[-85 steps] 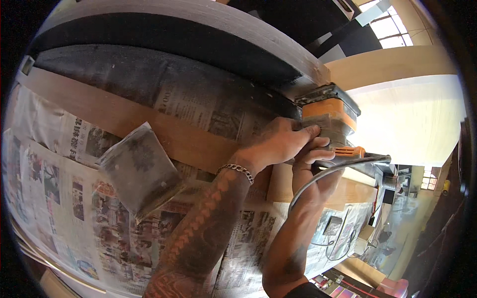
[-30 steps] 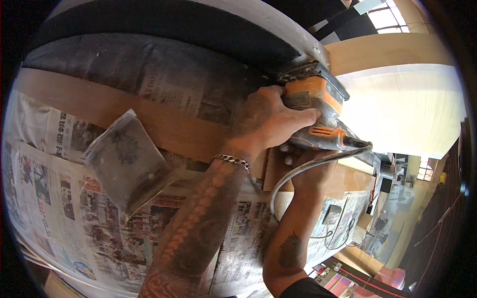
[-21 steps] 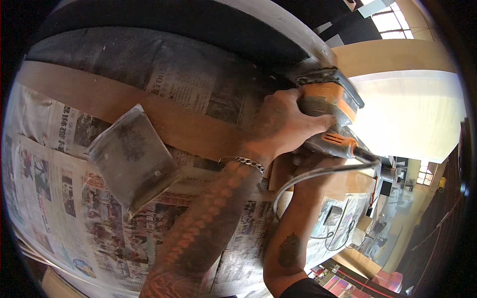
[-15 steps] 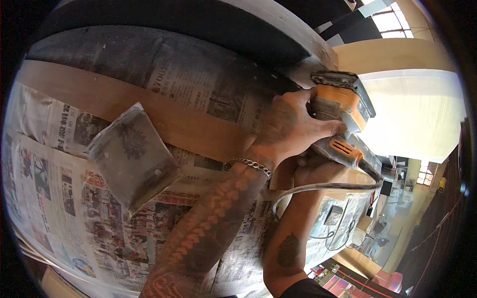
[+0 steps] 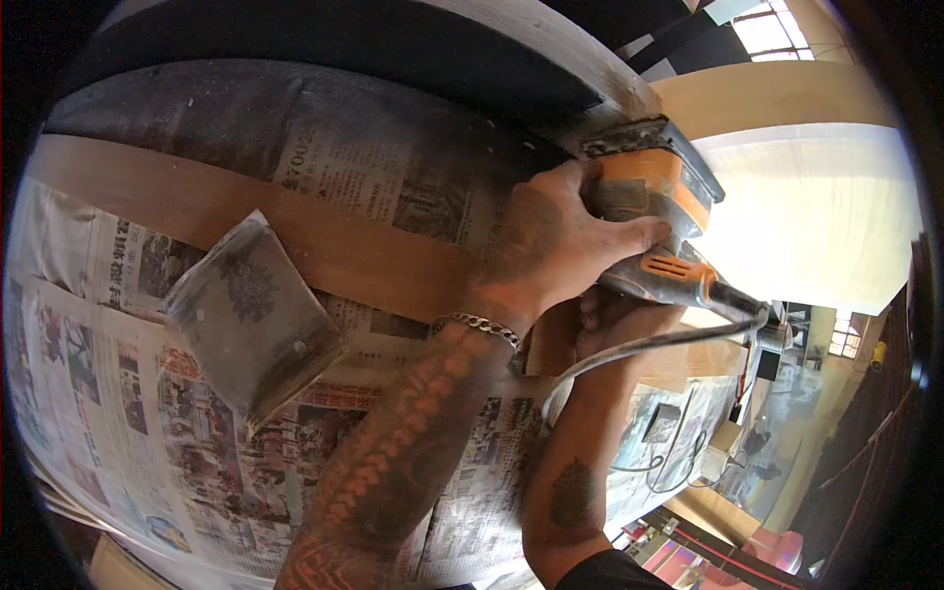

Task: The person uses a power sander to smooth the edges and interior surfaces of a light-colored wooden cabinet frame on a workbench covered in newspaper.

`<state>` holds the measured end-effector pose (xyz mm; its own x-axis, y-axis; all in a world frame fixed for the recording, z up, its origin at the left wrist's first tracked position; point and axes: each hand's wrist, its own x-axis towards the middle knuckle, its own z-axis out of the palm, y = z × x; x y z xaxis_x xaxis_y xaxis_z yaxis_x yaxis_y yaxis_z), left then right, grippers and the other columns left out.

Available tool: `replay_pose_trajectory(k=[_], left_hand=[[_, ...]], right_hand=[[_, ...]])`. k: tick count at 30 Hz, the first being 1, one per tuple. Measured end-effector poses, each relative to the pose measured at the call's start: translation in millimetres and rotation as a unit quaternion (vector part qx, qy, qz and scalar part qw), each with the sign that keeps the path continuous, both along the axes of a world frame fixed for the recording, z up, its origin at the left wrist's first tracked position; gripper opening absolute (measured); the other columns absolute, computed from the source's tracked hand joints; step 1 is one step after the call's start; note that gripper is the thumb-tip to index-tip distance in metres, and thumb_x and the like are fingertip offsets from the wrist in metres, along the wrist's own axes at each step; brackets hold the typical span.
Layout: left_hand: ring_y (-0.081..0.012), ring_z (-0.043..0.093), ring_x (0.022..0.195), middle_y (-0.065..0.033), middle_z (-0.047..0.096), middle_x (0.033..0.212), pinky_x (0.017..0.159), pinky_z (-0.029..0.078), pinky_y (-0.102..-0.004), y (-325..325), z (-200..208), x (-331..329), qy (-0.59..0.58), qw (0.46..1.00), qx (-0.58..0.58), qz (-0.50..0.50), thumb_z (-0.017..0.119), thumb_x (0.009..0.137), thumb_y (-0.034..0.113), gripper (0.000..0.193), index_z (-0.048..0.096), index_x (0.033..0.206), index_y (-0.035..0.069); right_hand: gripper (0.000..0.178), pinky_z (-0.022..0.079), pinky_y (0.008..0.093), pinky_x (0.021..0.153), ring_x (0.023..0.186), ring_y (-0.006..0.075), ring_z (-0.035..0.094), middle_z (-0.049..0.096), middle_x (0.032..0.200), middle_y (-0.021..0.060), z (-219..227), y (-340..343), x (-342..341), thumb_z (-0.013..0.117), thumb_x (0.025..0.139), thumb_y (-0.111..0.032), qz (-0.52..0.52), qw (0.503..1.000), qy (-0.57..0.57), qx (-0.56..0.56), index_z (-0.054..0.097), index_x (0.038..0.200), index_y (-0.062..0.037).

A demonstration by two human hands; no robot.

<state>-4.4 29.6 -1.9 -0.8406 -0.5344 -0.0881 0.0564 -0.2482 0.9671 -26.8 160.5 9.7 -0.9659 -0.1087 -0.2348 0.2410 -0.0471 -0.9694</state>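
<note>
Clamped around an orange-and-black sander [image 5: 639, 197], the fingers of the left hand [image 5: 565, 241] wrap its far side while the thumb lies across the near face. The right hand [image 5: 629, 329] sits beneath the tool's tail; its fingers look curled, but the body hides whether they close on it. The double hold appears meant to steady the sander, tipped with its flat pad turned away from the person, beside the end of a pale-edged board [image 5: 551, 44] along the worktop's far edge, toward the right; whether the two touch cannot be told.

A grey cord [image 5: 669, 342] loops across the right forearm, a likely snag. A bright panel [image 5: 816, 211] stands close beyond the pad, limiting room on that side. Newspaper [image 5: 128, 393], probably laid as protection, covers the worktop. Toward its left edge, a folded grey sheet [image 5: 256, 315] lies askew, partly over a long brown strip [image 5: 246, 226]. A small dark block [image 5: 662, 423] rests toward the right edge, past the forearm.
</note>
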Motion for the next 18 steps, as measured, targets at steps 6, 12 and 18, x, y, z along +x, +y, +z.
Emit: replay_pose_trajectory(k=[6,12,18], left_hand=[[-0.0274,0.075,0.095,-0.0246,0.075,0.107,0.087,0.059,-0.0359,-1.1,12.9,-9.4,-0.024,1.000,-0.012,-0.016,0.090,0.071,0.048,0.077,0.069,0.118,-0.009],[-0.0284,0.075,0.095,-0.0248,0.075,0.107,0.087,0.058,-0.0356,-0.6,7.4,-4.9,-0.055,0.998,-0.025,-0.001,0.088,0.073,0.047,0.073,0.069,0.117,-0.009],[-0.0285,0.075,0.096,-0.0249,0.075,0.106,0.088,0.058,-0.0355,-0.1,9.5,-10.2,-0.042,0.998,-0.037,0.004,0.087,0.074,0.046,0.071,0.070,0.115,-0.009]], right_hand=[[0.061,0.057,0.0355,0.067,0.083,0.0250,0.068,0.066,0.107,0.0176,0.4,10.4,-14.3,0.040,0.105,-0.052,-0.060,0.994,0.040,0.084,0.055,0.128,0.0025],[0.057,0.058,0.0395,0.080,0.096,0.0270,0.068,0.066,0.115,0.0189,-13.6,12.8,-15.2,0.041,0.106,-0.044,-0.040,0.983,0.079,0.160,0.057,0.130,0.0054],[0.059,0.057,0.0400,0.085,0.100,0.0261,0.067,0.065,0.120,0.0189,-11.0,14.8,-19.1,0.040,0.106,-0.045,-0.070,0.973,0.071,0.210,0.058,0.131,0.0048]])
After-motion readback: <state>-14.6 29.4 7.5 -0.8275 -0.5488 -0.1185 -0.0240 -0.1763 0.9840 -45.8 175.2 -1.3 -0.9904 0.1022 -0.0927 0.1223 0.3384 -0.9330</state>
